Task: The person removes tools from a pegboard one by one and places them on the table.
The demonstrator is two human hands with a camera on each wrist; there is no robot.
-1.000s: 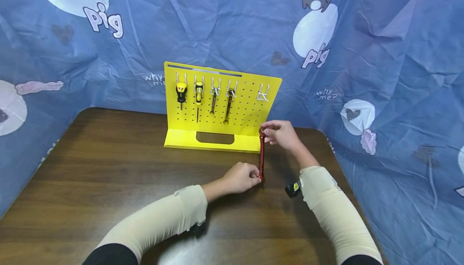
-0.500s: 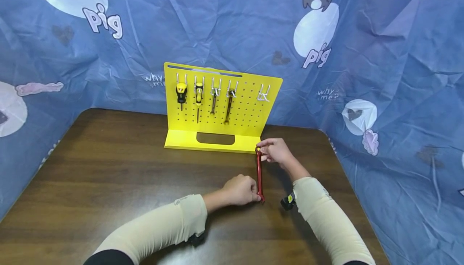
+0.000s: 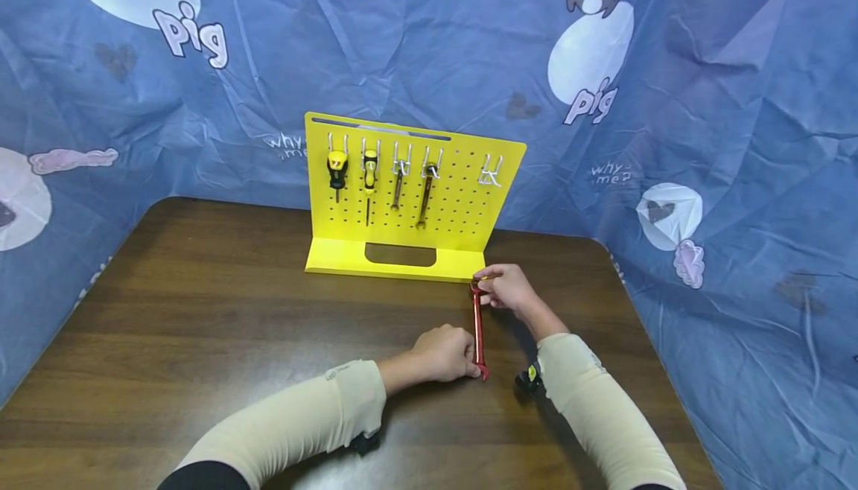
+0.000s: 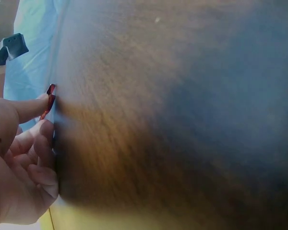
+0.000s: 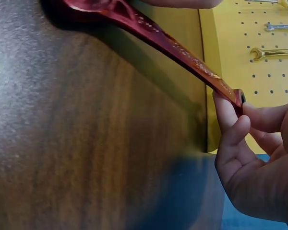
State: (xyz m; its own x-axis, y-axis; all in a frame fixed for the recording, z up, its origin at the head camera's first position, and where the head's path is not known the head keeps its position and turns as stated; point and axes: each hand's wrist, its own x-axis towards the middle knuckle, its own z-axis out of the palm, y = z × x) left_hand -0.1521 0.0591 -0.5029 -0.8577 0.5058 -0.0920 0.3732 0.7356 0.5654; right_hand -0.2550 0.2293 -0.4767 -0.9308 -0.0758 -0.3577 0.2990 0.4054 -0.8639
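A red metallic wrench (image 3: 478,330) lies lengthwise between both hands, just in front of the right end of the yellow pegboard. My left hand (image 3: 444,354) pinches it near its open-jaw end, the end nearer me. At the far, ring end, my right hand (image 3: 507,287) pinches it between thumb and fingers. The right wrist view shows the wrench's shank (image 5: 175,50) slanting to the right fingertips (image 5: 252,112), with its shadow on the wood beneath. Only a small red part of the wrench (image 4: 50,101) shows past the left fingers in the left wrist view.
The yellow pegboard (image 3: 462,207) stands at the back of the brown wooden table (image 3: 221,304). Two screwdrivers (image 3: 337,166) and two wrenches (image 3: 426,196) hang from its hooks. A hook (image 3: 490,171) at its right end bears nothing. Blue printed cloth (image 3: 255,88) hangs behind and beside the table.
Both hands have brought the wrench toward me, away from the pegboard, mostly in the first half second. The right hand also shifted slightly left. Both grips on the wrench stay.
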